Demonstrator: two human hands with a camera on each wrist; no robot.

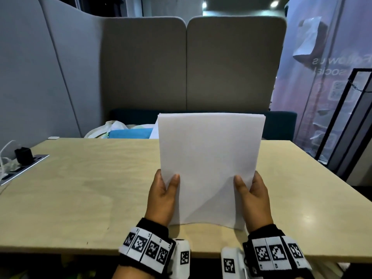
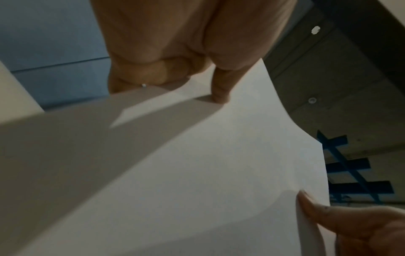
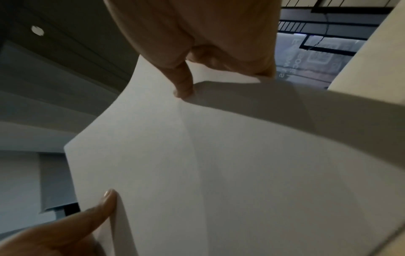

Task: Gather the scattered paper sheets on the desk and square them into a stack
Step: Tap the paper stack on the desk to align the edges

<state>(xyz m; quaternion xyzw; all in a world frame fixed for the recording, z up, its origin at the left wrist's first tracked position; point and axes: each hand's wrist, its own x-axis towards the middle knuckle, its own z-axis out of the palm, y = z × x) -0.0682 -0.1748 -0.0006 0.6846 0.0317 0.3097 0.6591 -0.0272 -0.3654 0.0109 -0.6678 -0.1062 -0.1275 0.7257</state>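
Observation:
A stack of white paper sheets (image 1: 209,164) stands upright on its lower edge on the light wooden desk (image 1: 80,194), near the front edge. My left hand (image 1: 161,196) grips its left side, thumb on the near face and fingers behind. My right hand (image 1: 254,200) grips the right side the same way. In the left wrist view the paper (image 2: 197,164) fills the frame, my left hand (image 2: 175,69) at its top and the right hand's thumb at the lower right. The right wrist view mirrors this: paper (image 3: 241,164) under my right hand (image 3: 197,52).
A power strip (image 1: 24,168) with a black plug and white cables lies at the desk's left edge. Behind the desk stand grey padded partitions (image 1: 181,67) and a dark bench with bags (image 1: 124,131). A black metal frame (image 1: 350,121) stands to the right.

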